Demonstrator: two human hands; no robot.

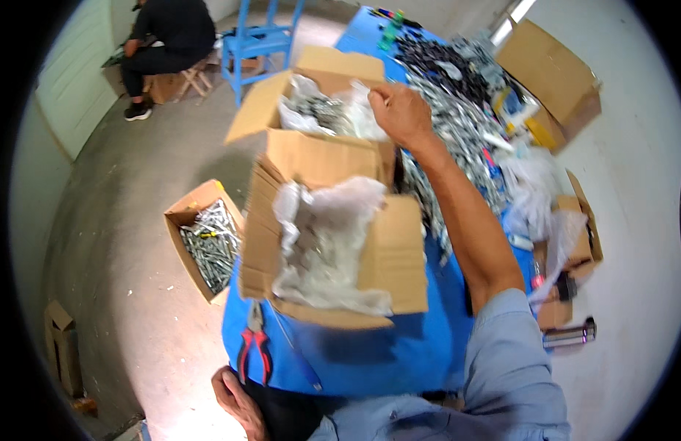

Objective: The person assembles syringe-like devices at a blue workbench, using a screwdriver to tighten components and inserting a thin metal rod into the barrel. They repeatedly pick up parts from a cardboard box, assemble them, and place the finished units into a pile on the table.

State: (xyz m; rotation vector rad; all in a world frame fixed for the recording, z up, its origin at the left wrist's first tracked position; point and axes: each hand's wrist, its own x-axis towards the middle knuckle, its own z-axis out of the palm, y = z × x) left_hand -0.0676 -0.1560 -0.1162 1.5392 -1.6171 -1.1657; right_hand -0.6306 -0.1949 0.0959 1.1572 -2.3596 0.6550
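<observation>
My right hand (pixel 402 112) reaches out over the right side of the far cardboard box (pixel 256 106). Its fingers are curled closed beside a clear plastic bag (pixel 366 110) that lines this box; what they hold, if anything, is hidden. Inside the lining lie small silvery metal parts (pixel 322 110). Low at the left, my left hand (pixel 238 400) rests against my dark-clothed leg with its fingers lying loosely out. Between my arms stands a nearer open cardboard box (pixel 399 253), lined with a crumpled clear plastic bag (pixel 326 250).
Red-handled pliers (pixel 254 345) and a blue-handled tool (pixel 302 366) lie on the blue table (pixel 399 360). Left of it stands a box of metal pieces (pixel 208 246). Metal parts (pixel 458 132) heap up at right. A seated person (pixel 171 37) and blue chair (pixel 260 44) are beyond.
</observation>
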